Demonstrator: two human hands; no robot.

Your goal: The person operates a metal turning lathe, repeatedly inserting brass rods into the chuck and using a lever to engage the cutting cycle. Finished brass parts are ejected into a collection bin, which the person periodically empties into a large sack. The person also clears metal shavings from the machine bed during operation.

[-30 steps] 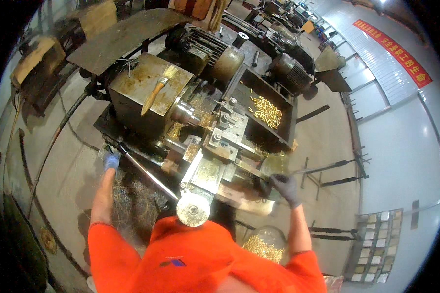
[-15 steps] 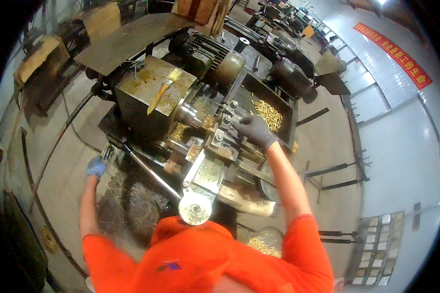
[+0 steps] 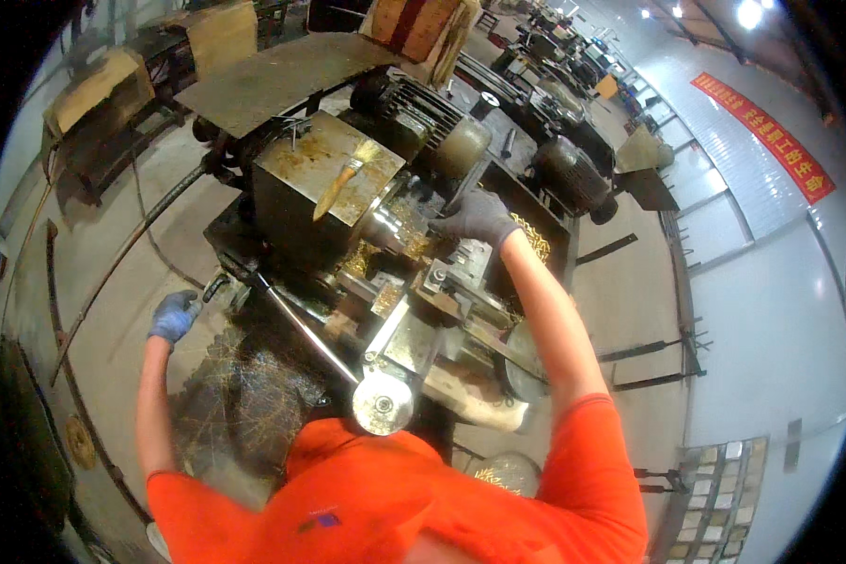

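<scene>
While the blue-gloved left hand [image 3: 173,317] hung half-uncurled beside a black curved handle [image 3: 216,287], the grey-gloved right hand [image 3: 480,219], grip unclear, apparently tended the silvery metal spindle [image 3: 383,227], which called for careful aim.

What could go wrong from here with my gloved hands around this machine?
Your gloved right hand is close to the spindle; if that is turning, which the picture can't settle, the hand could be caught. The wooden-handled brush, lying atop the metal box, might slide off with vibration. Golden shavings near the spindle might cut if touched.
</scene>
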